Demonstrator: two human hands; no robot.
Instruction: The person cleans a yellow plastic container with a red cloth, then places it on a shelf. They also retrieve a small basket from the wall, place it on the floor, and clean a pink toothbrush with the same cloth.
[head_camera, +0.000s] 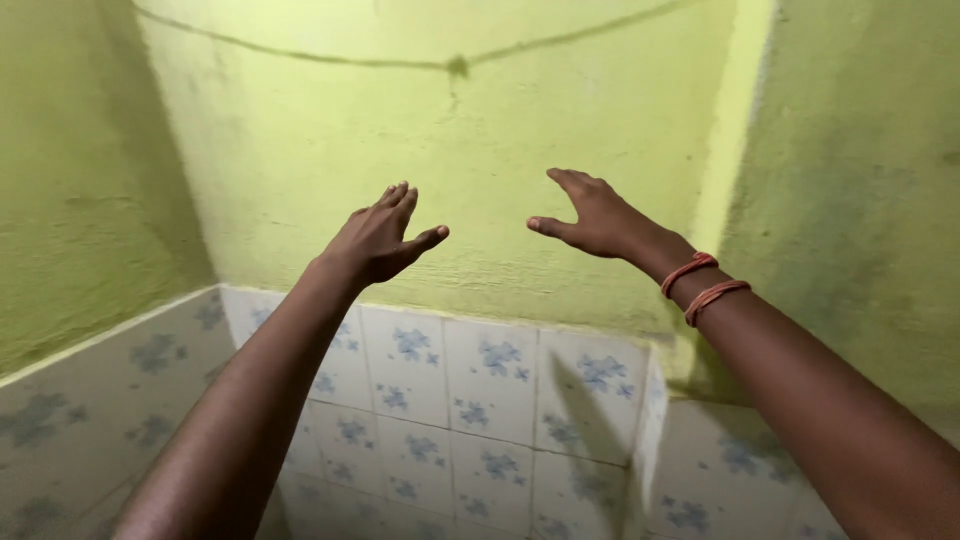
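Observation:
My left hand (382, 238) is stretched out in front of me, palm turned away, fingers together and thumb out to the right. It holds nothing. My right hand (590, 215) is raised at about the same height, fingers spread, thumb pointing left toward the other hand, and it is empty too. Two orange thread bands (703, 282) circle my right wrist. Both hands hover in front of a rough yellow-green painted wall (480, 150); I cannot tell whether they touch it.
White tiles with blue flower prints (470, 400) cover the lower part of the walls. A thin dark wire (340, 60) runs across the upper wall. A projecting wall corner (735, 150) stands on the right, and another wall (70, 180) closes in on the left.

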